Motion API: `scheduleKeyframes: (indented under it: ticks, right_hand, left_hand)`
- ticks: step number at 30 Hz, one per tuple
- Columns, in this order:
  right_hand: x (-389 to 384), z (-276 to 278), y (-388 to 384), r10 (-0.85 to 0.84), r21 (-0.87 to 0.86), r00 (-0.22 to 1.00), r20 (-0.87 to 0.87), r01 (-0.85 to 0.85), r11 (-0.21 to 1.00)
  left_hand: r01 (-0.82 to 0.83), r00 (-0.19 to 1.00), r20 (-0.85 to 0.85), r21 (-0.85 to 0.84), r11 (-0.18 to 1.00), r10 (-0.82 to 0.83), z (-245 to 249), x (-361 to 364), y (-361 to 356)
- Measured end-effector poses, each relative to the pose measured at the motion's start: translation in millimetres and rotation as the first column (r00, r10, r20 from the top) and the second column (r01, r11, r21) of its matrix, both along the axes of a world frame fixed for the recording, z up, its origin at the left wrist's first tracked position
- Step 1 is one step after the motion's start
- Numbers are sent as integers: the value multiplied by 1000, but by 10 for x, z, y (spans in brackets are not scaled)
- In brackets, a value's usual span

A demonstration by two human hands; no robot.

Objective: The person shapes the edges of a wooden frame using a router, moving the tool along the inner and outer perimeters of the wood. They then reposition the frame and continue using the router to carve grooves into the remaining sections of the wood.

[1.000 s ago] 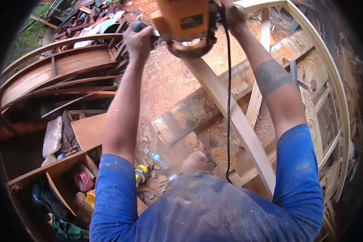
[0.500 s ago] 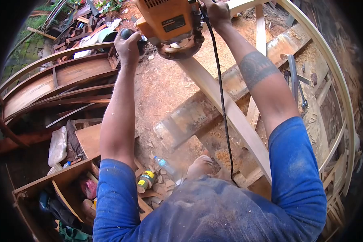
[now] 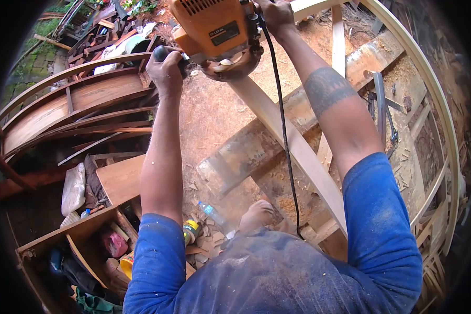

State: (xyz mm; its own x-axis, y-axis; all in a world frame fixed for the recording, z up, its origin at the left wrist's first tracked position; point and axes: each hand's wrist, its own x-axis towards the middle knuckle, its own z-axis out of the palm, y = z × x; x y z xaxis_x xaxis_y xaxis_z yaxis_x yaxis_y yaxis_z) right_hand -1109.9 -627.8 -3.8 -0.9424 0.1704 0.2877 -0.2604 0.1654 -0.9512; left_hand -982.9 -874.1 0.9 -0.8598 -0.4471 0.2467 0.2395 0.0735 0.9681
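The orange router (image 3: 214,31) carries a dark label with pale lettering on its near face, too small to read. The tool sits at the far end of the scene, its round base resting on a pale curved rail (image 3: 298,149) that runs from there towards the near right. The left hand (image 3: 165,65) wraps its fingers tightly round the black knob (image 3: 161,52) on the router's left side. The right hand (image 3: 275,13) is closed on the router's right side, the handle hidden beneath it. A black cord (image 3: 285,136) hangs from the router along the right forearm. A plastic bottle (image 3: 210,212) lies on the sawdust-strewn ground, near a bare foot (image 3: 259,214).
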Motion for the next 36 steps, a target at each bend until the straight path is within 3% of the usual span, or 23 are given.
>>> scheduleKeyframes:
  ticks: [3, 6, 7, 9, 12, 15, 18, 21, 22, 25, 26, 29, 32, 36]
  right_hand:
    - [28, 26, -5, 2, -3, 1000, 0, -2, 1000]
    - [-74, -67, -20, -67, 99, 997, -40, 70, 993]
    - [-250, -252, -15, -93, 343, 982, -166, 146, 928]
    - [-491, -497, -36, -37, 710, 912, -409, 343, 615]
    - [-310, -277, -46, -56, 296, 985, -163, 103, 949]
    - [22, 39, -34, -74, 137, 997, 33, 69, 988]
    - [-179, -202, -3, -60, 336, 994, -87, 86, 938]
    - [-375, -418, 40, 1, 618, 929, -371, 246, 746]
    - [-44, -29, -5, -56, 266, 998, 6, 52, 963]
    - [-245, -291, 61, 43, 619, 852, -522, 344, 706]
    - [-231, -286, 109, 76, 573, 858, -508, 271, 773]
    - [-292, -387, 188, 89, 617, 810, -580, 365, 697]
    - [-211, -377, 249, 64, 595, 857, -512, 300, 745]
    - [-194, -462, 340, 39, 711, 853, -520, 407, 574]
  left_hand:
    - [-39, 998, -49, -35, 999, 38, -40, -26, -6]
    - [-25, 1000, -1, 6, 1000, 25, -21, 6, 15]
    - [-23, 1000, -7, -1, 1000, 23, -28, 5, 16]
    - [-24, 1000, -18, -15, 1000, 23, -51, 1, -2]
    - [-87, 995, -55, -54, 995, 84, -100, -37, -19]
    - [-82, 995, -65, -81, 993, 77, -104, -60, -46]
    - [-84, 996, -40, -48, 995, 82, -95, -34, -14]
    - [-92, 995, -52, -71, 993, 89, -136, -40, -38]
    - [-90, 995, -45, -22, 996, 88, -102, -7, 1]
    - [-95, 995, -30, -46, 994, 93, -82, 47, 39]
    - [-85, 996, -28, -27, 996, 84, -82, 62, 59]
    - [-89, 993, -79, -55, 995, 84, -121, 69, 88]
    - [-100, 993, -74, -81, 992, 94, -142, 128, 134]
    - [-103, 992, -72, -44, 994, 99, -58, 297, 302]
